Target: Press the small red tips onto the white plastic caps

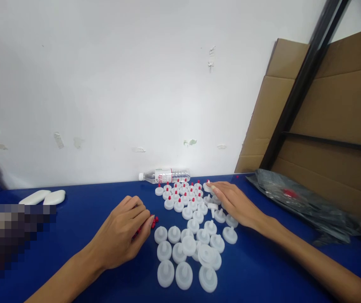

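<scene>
Many white plastic caps (186, 248) lie spread on the blue table (82, 206). The far ones (180, 194) carry small red tips, the near ones have none. My left hand (121, 235) rests on the table left of the caps, fingers curled over small red pieces (154, 221) that show at its fingertips. My right hand (233, 202) lies palm down over the caps at the right side of the group, fingers stretched toward a red-tipped cap (207, 185).
A clear water bottle (164, 175) lies on its side against the white wall behind the caps. Two white oblong objects (43, 197) sit at the far left. A black plastic bag (306, 204) lies at the right, before cardboard sheets (332, 109) and a black frame.
</scene>
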Available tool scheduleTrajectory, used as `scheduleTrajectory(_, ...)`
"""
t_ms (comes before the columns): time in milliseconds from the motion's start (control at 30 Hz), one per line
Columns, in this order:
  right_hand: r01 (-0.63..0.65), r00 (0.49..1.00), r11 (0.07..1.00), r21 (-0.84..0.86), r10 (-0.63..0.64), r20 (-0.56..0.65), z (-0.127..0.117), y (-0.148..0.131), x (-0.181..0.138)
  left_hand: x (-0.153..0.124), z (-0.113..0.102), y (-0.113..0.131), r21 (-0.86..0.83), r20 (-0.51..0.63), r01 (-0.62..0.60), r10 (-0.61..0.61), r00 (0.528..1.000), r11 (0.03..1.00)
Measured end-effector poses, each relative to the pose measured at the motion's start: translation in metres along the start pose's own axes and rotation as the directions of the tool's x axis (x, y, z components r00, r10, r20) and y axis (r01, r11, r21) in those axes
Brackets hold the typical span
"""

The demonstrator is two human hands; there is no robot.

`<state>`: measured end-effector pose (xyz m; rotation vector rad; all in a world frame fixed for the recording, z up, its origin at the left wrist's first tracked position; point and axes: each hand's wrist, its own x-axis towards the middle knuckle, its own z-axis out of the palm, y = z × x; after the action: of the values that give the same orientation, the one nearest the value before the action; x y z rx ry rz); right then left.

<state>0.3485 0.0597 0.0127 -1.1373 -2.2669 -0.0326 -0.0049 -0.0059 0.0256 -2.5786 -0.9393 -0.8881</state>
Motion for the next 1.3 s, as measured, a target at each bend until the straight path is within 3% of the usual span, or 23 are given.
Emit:
scheduleTrajectory(300, -0.076, 0.989, 0.997, 0.004, 0.075, 0.13, 0.001, 0.003, -0.004, -0.001, -0.001, -0.004, -0.042, 0.03, 0.037, -0.036, 0.999, 0.998)
scheduleTrajectory(767, -0.136, 0.99, 0.991, 0.005, 0.135, 0.037, 0.0, 0.015, 0.002, -0.004, 0.011, -0.016, 0.026, 0.132, 0.209, -0.211, 0.969, 0.978)
scheduleTrajectory(1067, -0.143, 0.983, 0.99, 0.002, 0.142, 0.113, -0.004, 0.025, 0.01, -0.006, 0.013, -0.018, 0.011, 0.204, 0.239, -0.236, 0.95, 0.971)
scheduleTrajectory(1300, -0.102, 0.983, 0.994, 0.032, 0.096, 0.156, 0.008, 0.027, 0.03, -0.008, 0.016, -0.018, 0.047, 0.169, 0.224, -0.228, 0.959, 0.974)
